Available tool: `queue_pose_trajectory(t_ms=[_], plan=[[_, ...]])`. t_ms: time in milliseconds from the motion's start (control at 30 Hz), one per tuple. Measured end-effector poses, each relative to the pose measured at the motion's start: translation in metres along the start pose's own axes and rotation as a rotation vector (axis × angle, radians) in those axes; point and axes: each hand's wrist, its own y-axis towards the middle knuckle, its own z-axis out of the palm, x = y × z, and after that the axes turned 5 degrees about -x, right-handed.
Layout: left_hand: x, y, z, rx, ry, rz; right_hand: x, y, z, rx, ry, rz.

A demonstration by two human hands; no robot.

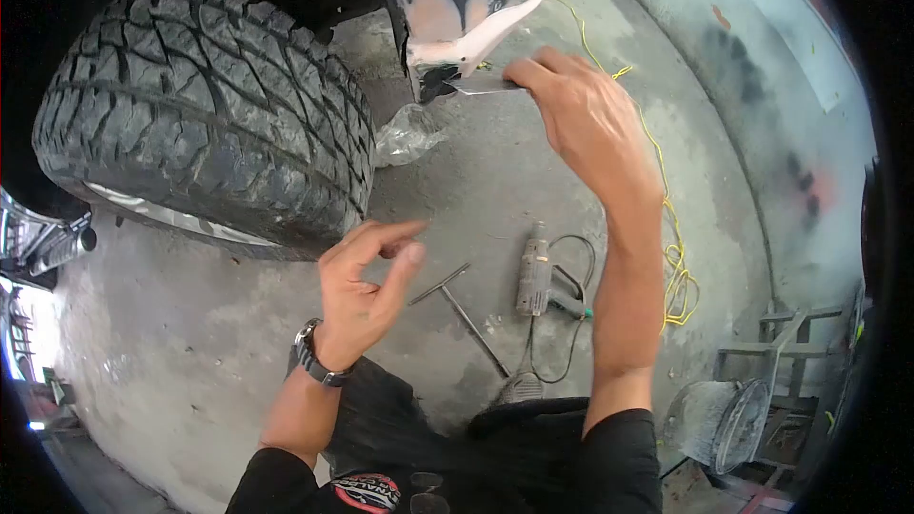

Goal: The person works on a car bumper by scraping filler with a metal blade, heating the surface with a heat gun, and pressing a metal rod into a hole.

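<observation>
My right hand (592,114) pinches a thin, flat sheet (490,85) beside the car panel's (447,0) lower corner; my left hand (365,286) is empty, fingers half open, near the tyre (205,114). Risk: uneven pressure could bend the sheet, scratching the panel.

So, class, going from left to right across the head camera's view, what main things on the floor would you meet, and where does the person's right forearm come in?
Tyre → T-shaped metal bar → corded power tool → right forearm → tangle of yellow cord → grey stand.
</observation>
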Motion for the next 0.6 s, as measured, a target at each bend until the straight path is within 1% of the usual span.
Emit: queue_pose_trajectory(t_ms=[67,167,267,367,467,600], plan=[[-0.004,0.000,0.005,0.009,-0.014,-0.002,0.003,0.012,-0.005,0.055,-0.077,-0.071],[-0.009,0.001,0.007,0.000,-0.024,0.019,0.015,0.010,0.011,0.104,-0.216,-0.132],[-0.012,0.000,0.007,-0.005,-0.025,0.034,0.018,0.007,0.015,0.146,-0.276,-0.111],[-0.014,-0.003,0.002,0.000,-0.037,0.027,0.020,0.006,0.001,0.090,-0.250,-0.022],[-0.012,-0.003,0.003,-0.005,-0.037,0.056,0.017,-0.001,0.035,0.160,-0.331,-0.090],[-0.011,-0.005,0.000,-0.002,-0.051,0.004,0.023,-0.001,0.019,0.071,-0.255,-0.020]])
